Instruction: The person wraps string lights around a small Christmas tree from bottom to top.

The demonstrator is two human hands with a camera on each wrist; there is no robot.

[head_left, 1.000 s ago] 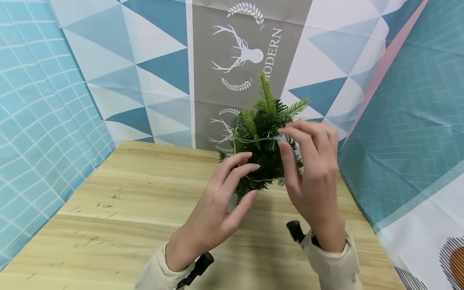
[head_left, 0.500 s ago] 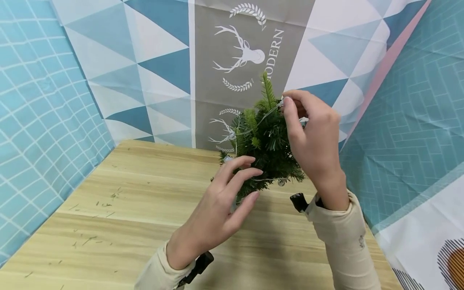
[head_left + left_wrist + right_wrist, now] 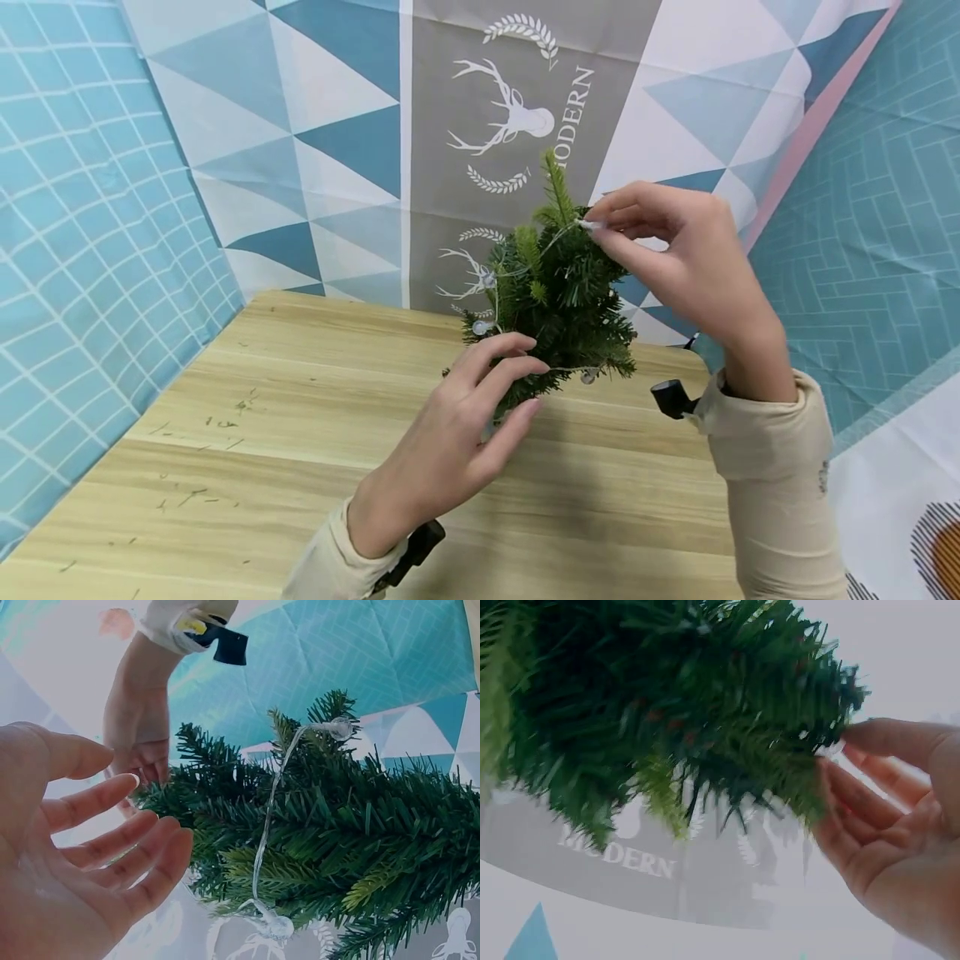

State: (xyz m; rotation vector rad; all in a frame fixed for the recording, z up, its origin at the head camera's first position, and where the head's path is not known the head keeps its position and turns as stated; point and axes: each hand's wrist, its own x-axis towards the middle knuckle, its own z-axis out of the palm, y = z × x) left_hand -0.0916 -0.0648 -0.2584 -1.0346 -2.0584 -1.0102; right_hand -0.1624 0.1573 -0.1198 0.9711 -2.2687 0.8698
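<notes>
A small artificial Christmas tree [image 3: 573, 292] stands on the table, with lighter green sprigs near its top. A clear-wired string of lights [image 3: 513, 271] with round bulbs loops across it; the left wrist view shows the clear wire [image 3: 271, 810] running over the branches. My right hand [image 3: 686, 250] pinches the light string between thumb and fingertips at the tree's upper right. In the right wrist view, that hand [image 3: 892, 817] is right at the branch tips. My left hand [image 3: 453, 425] is at the tree's lower left, fingers relaxed and apart, holding nothing.
Wooden table [image 3: 315, 400] with loose green needles [image 3: 198, 496] scattered on its left. A patterned cloth with deer heads [image 3: 525, 121] hangs behind the tree. Blue tile-print cloth [image 3: 82, 208] borders the left side, and a teal cloth [image 3: 862, 208] the right.
My right hand has carried the light string up from the tree's front to its upper right, its wrist swinging outward to the right. The left hand has hardly moved.
</notes>
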